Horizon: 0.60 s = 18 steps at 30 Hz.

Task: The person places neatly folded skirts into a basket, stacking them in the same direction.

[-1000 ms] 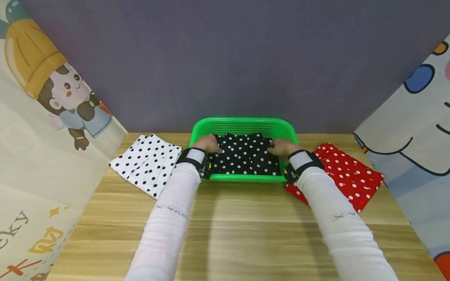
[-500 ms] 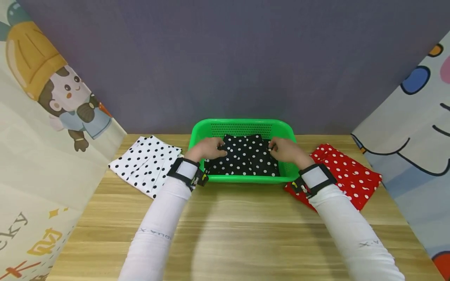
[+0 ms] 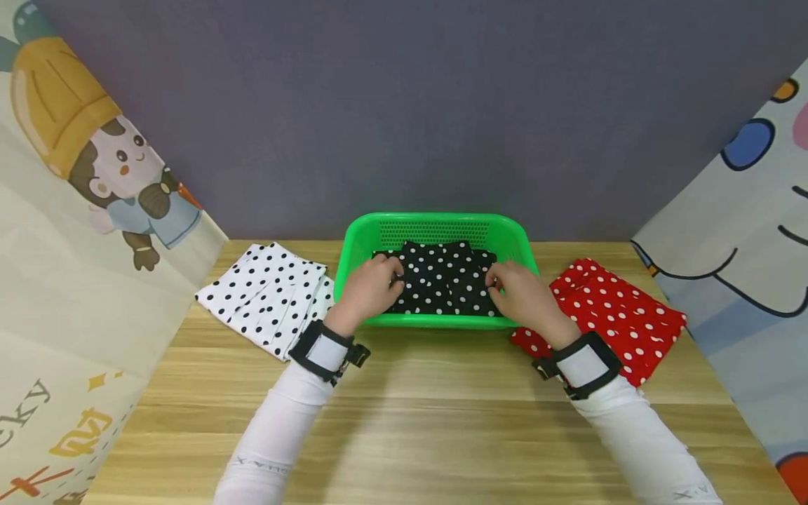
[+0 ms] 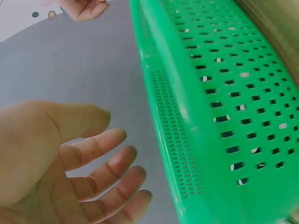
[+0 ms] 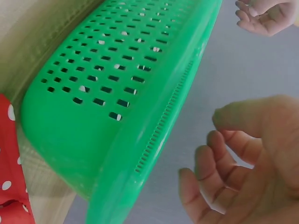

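A green plastic basket (image 3: 435, 321) stands at the back of the table, with black cloth with white dots (image 3: 445, 277) folded inside. My left hand (image 3: 368, 286) hovers over the basket's left end, fingers loosely bent. In the left wrist view nothing lies between the thumb and fingers (image 4: 107, 175). Over the right end hovers my right hand (image 3: 525, 293), its fingers also relaxed. The right wrist view shows that hand (image 5: 243, 154) above the rim with nothing in it. White dots of the cloth show through the basket's slotted wall (image 5: 107, 79).
Left of the basket lies a folded white cloth with black dots (image 3: 268, 291). A folded red cloth with white dots (image 3: 615, 315) lies to the right, partly behind my right forearm. A grey panel (image 3: 435, 105) rises behind the wooden table (image 3: 442, 421).
Both hands have let go of the black cloth and drawn up and back toward me, out of the basket. The cloth stays in it.
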Each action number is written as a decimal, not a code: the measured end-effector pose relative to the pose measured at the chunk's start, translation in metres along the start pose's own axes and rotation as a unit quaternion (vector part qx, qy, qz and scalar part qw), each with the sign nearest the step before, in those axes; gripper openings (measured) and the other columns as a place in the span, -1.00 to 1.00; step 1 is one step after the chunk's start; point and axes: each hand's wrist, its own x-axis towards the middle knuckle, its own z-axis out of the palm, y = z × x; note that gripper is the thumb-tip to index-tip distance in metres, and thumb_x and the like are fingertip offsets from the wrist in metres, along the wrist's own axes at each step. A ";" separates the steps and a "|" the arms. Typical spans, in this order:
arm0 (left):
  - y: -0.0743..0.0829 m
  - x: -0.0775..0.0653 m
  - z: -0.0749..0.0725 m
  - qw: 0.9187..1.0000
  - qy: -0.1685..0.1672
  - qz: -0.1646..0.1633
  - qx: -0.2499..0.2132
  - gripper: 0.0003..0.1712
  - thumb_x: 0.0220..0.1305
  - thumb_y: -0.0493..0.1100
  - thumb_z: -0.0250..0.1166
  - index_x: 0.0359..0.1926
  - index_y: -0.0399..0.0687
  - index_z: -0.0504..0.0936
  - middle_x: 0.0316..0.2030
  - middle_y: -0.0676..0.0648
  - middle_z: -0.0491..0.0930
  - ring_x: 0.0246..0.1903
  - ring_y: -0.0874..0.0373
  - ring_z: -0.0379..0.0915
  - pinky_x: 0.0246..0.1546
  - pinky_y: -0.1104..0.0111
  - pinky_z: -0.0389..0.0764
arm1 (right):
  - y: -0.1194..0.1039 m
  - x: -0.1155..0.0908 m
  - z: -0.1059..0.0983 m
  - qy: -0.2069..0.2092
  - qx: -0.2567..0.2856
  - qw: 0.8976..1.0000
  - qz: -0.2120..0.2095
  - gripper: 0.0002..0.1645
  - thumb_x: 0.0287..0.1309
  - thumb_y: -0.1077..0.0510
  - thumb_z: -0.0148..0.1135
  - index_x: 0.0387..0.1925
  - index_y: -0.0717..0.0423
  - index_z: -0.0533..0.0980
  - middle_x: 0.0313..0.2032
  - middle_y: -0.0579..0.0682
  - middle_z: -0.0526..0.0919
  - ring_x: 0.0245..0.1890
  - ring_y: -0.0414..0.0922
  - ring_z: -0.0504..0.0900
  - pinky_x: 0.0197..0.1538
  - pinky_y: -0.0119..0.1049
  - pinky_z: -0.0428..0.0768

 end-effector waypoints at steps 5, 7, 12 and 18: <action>0.002 -0.016 0.008 0.997 0.075 0.031 0.019 -0.85 0.14 -0.20 0.24 -0.25 -0.14 0.58 -0.40 -0.07 0.49 -0.42 0.06 0.43 -0.52 0.35 0.46 | -0.005 -0.016 0.003 0.049 -0.001 0.999 -0.009 -0.90 0.03 0.27 0.24 -0.35 0.14 0.50 -0.41 0.02 0.48 -0.41 -0.08 0.42 -0.45 -0.30 0.47; 0.004 -0.023 0.011 0.994 0.100 0.043 0.021 -0.89 0.12 -0.23 0.25 -0.30 -0.14 0.58 -0.42 -0.06 0.49 -0.44 0.08 0.42 -0.54 0.36 0.45 | -0.008 -0.023 0.005 0.060 0.001 0.998 -0.004 -0.89 0.02 0.27 0.26 -0.36 0.12 0.49 -0.41 0.01 0.48 -0.41 -0.09 0.42 -0.46 -0.31 0.47; 0.007 -0.040 0.018 0.990 0.133 0.052 0.018 -0.96 0.07 -0.29 0.25 -0.40 -0.13 0.55 -0.48 -0.01 0.47 -0.51 0.15 0.37 -0.55 0.42 0.41 | -0.012 -0.041 0.008 0.068 0.006 0.998 0.008 -0.87 0.01 0.27 0.28 -0.39 0.08 0.48 -0.41 -0.02 0.50 -0.42 -0.13 0.44 -0.49 -0.35 0.47; 0.007 -0.057 0.031 0.987 0.148 0.064 0.022 -0.94 0.02 -0.32 0.25 -0.48 -0.10 0.53 -0.56 0.05 0.44 -0.59 0.26 0.29 -0.63 0.55 0.32 | -0.014 -0.063 0.017 0.063 0.003 0.998 0.019 -0.86 -0.04 0.31 0.29 -0.43 0.10 0.47 -0.48 -0.06 0.46 -0.50 -0.18 0.39 -0.53 -0.42 0.41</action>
